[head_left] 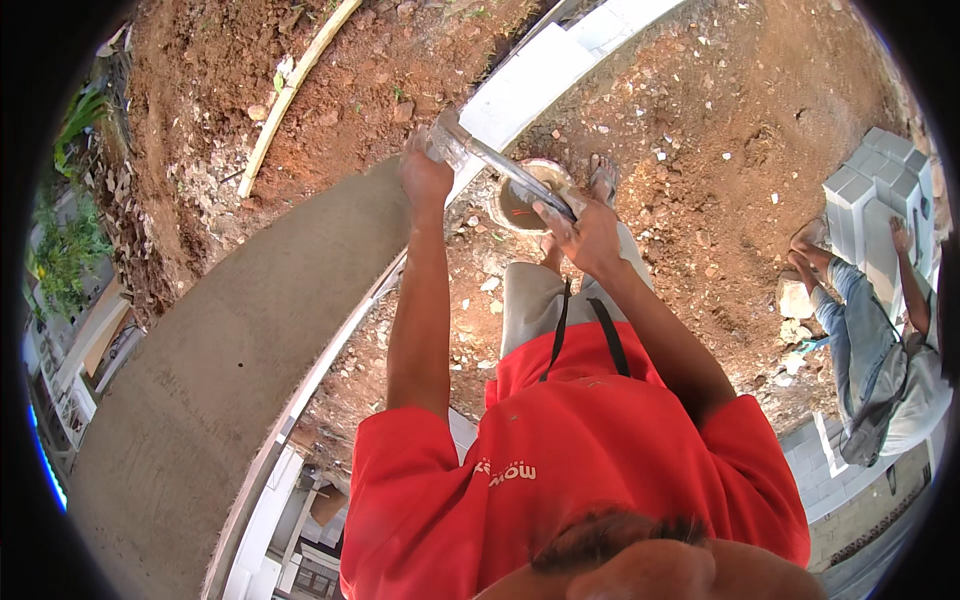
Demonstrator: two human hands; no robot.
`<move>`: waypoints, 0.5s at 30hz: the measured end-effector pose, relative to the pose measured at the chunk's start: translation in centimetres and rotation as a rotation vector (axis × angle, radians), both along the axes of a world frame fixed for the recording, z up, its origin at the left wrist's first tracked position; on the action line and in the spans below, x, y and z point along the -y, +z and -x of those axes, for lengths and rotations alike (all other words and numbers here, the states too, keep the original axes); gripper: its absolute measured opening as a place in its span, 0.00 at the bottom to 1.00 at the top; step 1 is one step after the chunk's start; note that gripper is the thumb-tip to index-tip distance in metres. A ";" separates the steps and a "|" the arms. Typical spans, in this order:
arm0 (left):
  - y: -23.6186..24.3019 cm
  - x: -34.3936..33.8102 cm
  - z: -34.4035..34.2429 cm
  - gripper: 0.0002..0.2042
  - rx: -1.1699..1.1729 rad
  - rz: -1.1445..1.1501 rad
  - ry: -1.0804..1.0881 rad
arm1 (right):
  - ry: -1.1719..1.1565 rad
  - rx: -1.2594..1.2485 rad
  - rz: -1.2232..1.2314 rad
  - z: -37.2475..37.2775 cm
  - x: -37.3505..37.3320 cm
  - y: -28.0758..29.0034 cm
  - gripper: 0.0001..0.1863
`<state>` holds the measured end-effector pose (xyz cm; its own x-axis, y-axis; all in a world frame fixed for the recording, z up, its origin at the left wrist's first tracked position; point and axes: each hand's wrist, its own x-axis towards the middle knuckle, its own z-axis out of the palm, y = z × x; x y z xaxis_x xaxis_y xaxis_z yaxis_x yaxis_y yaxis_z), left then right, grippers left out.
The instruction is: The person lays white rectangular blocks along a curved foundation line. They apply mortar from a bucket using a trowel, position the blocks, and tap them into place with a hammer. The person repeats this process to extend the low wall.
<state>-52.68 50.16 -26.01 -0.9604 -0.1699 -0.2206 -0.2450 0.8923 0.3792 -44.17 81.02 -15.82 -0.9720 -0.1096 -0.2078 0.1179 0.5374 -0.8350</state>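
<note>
A hammer-like tool (510, 168), with a straight metal shaft, dark grip and mortar-smeared grey head, slants over the low wall. My right hand (590, 238) is closed round its grip. My left hand (427, 178) is closed beside the head at the wall's edge; its fingers are partly hidden, and what they hold is unclear. Smooth grey plaster (270, 290) covers the wall's face on the left. White blocks (530, 85) form the bare stretch beyond. Below the shaft, a round bucket (497, 205) containing grey, wet-looking material stands by my feet.
Reddish, stony soil (700, 130) lies on both sides of the wall. A pale wooden strip (295, 85) rests on the far side. At right, another person (870, 340) is beside stacked grey blocks (870, 185). Green plants (70, 250) grow at far left.
</note>
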 end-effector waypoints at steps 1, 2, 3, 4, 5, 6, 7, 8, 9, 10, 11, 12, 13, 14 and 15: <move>-1.7 -0.7 0.1 0.30 -0.065 -0.066 0.059 | -0.001 -0.058 0.015 0.1 -0.6 -0.1 0.20; -3.4 -1.0 0.3 0.25 -0.142 -0.128 0.120 | 0.029 -0.099 0.178 1.2 -1.1 0.6 0.17; -4.8 -1.3 -0.2 0.22 -0.212 -0.186 0.180 | 0.079 -0.071 0.222 1.7 -1.5 0.6 0.15; -5.4 -2.4 0.7 0.21 -0.130 -0.159 0.260 | 0.118 -0.052 0.263 2.7 -2.0 0.3 0.14; -6.1 -2.6 1.4 0.20 -0.086 -0.114 0.293 | 0.161 -0.032 0.306 3.5 -2.3 0.0 0.13; -6.4 -2.9 1.3 0.20 -0.030 -0.067 0.330 | 0.180 0.024 0.288 3.3 -2.8 -1.5 0.11; -6.0 -3.7 2.2 0.21 -0.046 -0.011 0.256 | 0.167 0.065 0.199 3.6 -3.1 -3.3 0.10; -4.3 -5.5 3.4 0.22 -0.054 0.033 0.164 | 0.135 0.113 0.100 3.7 -3.6 -4.9 0.09; -3.0 -6.5 3.6 0.24 -0.061 0.087 0.088 | 0.123 0.166 0.012 3.5 -4.1 -6.3 0.09; -3.0 -6.6 4.6 0.27 -0.125 0.123 0.112 | 0.184 0.173 -0.152 5.2 -3.8 -6.9 0.11; -2.6 -6.5 4.3 0.27 -0.097 0.103 0.124 | 0.163 0.135 -0.115 5.4 -3.7 -6.4 0.11; -2.1 -6.6 3.6 0.27 -0.070 0.082 0.134 | 0.140 0.098 -0.078 5.0 -3.7 -5.6 0.10; -1.7 -6.6 3.1 0.27 -0.045 0.058 0.148 | 0.119 0.060 -0.044 5.2 -3.4 -4.0 0.10; -2.3 -5.8 2.7 0.26 -0.101 0.077 0.107 | 0.113 0.104 0.139 5.0 -3.4 -3.8 0.07; -2.5 -5.7 2.3 0.25 -0.229 0.019 0.133 | 0.138 0.078 0.176 5.0 -3.6 -3.8 0.06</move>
<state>-54.95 55.81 -28.55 -0.9538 -0.3003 0.0044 -0.2706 0.8656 0.4214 -49.19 84.64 -19.63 -0.9269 -0.2817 -0.2479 0.1214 0.3999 -0.9085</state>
